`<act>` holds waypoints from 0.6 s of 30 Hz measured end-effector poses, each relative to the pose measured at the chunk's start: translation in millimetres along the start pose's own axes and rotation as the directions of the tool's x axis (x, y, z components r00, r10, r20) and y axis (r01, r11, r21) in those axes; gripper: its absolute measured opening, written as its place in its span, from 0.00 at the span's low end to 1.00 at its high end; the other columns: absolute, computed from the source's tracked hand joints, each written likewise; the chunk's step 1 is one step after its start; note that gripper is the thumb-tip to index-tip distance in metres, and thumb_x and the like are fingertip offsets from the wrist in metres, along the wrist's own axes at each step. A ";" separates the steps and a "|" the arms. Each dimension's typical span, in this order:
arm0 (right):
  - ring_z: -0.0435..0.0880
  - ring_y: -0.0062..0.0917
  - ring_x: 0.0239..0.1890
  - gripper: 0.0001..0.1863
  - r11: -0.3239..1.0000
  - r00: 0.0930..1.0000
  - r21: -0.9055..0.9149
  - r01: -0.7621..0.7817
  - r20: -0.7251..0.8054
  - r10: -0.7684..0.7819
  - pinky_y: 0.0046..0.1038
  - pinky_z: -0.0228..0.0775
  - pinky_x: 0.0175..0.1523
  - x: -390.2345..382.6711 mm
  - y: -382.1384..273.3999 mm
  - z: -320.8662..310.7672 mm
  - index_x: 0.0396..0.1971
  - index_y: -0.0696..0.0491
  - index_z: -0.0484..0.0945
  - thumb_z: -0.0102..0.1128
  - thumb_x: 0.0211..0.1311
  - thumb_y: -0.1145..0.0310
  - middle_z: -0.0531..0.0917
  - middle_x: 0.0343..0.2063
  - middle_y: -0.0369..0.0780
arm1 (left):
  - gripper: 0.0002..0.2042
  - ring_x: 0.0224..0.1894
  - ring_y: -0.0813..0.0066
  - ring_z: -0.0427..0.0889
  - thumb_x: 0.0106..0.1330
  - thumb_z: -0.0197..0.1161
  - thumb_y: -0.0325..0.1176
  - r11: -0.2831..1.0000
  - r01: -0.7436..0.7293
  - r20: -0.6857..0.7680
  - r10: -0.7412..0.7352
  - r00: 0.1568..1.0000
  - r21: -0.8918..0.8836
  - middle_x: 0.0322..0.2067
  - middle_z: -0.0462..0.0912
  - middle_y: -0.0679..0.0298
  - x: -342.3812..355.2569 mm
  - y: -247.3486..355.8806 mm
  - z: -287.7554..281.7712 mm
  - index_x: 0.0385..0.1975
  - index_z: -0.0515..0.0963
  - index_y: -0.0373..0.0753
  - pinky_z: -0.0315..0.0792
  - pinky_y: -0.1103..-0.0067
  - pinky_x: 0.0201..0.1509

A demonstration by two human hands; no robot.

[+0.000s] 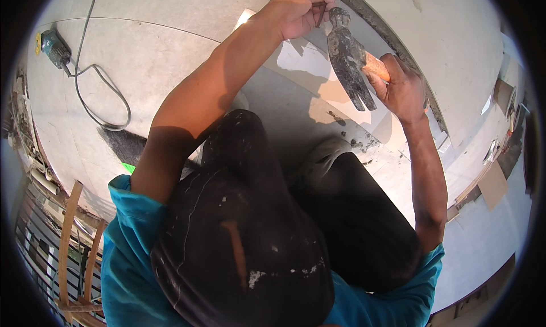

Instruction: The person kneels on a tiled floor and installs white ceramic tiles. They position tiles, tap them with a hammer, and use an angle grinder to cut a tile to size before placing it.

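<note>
My right hand [401, 87] is wrapped round the orange handle of a claw hammer [348, 57]. Its worn, dirty head tilts with the claw pointing down and the striking face up near my left hand [301, 13]. That hand is closed, its fingers pinching a thin dark metal rod [322, 13] close to the top of the view. The rod's lower end lies just left of the hammer face, and its exact kind is not clear. Below both hands lies a pale board or tile [335, 96], lit in patches, beside a dark rough gap [392, 36].
An angle grinder [56, 49] rests on the large floor tiles at the left, its grey cord [81, 94] looping beside it. Dark crumbs [355, 142] lie near my shoe [324, 156]. At lower left stands a wooden frame [69, 241]; scraps line the right edge.
</note>
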State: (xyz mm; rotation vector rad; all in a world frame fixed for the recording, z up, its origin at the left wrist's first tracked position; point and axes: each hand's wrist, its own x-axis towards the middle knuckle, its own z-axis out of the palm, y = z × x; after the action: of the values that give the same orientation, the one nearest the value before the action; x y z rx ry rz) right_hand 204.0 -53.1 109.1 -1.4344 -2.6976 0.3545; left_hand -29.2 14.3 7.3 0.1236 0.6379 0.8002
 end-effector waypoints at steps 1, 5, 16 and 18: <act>0.77 0.28 0.18 0.23 0.998 0.998 0.030 0.052 -0.048 -0.051 0.28 0.66 0.20 -1.3 -7.6 -2.5 0.25 0.50 0.72 0.66 0.53 0.45 0.76 0.18 0.35 | 0.11 0.29 0.76 0.79 0.73 0.52 0.30 1.000 -0.013 -0.010 0.013 1.000 -0.022 0.26 0.76 0.68 0.2 -2.7 -3.2 0.49 0.73 0.31 0.80 0.77 0.42; 0.77 0.27 0.18 0.24 0.984 0.981 0.063 0.164 -0.118 -0.156 0.27 0.66 0.20 -14.0 -7.1 -4.0 0.25 0.49 0.72 0.68 0.47 0.43 0.75 0.19 0.34 | 0.12 0.28 0.75 0.79 0.73 0.52 0.30 0.999 0.028 -0.056 -0.030 0.998 -0.037 0.26 0.77 0.69 5.8 0.1 6.9 0.50 0.73 0.32 0.81 0.77 0.41; 0.77 0.27 0.18 0.23 0.999 0.999 -0.025 0.021 -0.025 -0.021 0.28 0.65 0.19 -8.3 -4.7 1.4 0.23 0.50 0.72 0.65 0.53 0.44 0.75 0.18 0.34 | 0.17 0.48 0.69 0.82 0.75 0.47 0.29 0.998 0.039 -0.235 -0.048 0.971 -0.044 0.40 0.79 0.59 0.8 4.0 34.0 0.60 0.64 0.27 0.80 0.81 0.44; 0.77 0.28 0.17 0.21 0.998 0.998 0.042 0.052 -0.048 -0.050 0.29 0.66 0.19 -7.0 -12.5 -4.1 0.23 0.50 0.71 0.65 0.54 0.47 0.75 0.17 0.34 | 0.18 0.50 0.66 0.82 0.75 0.47 0.29 0.999 0.031 -0.248 -0.021 0.968 0.037 0.41 0.78 0.59 -14.8 11.2 46.0 0.61 0.63 0.26 0.80 0.80 0.49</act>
State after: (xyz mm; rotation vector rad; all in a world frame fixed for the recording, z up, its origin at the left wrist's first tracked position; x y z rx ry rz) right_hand 198.5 -64.9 116.3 -1.3429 -2.6673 0.3685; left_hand -17.4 17.8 55.4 0.0523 0.8913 0.7835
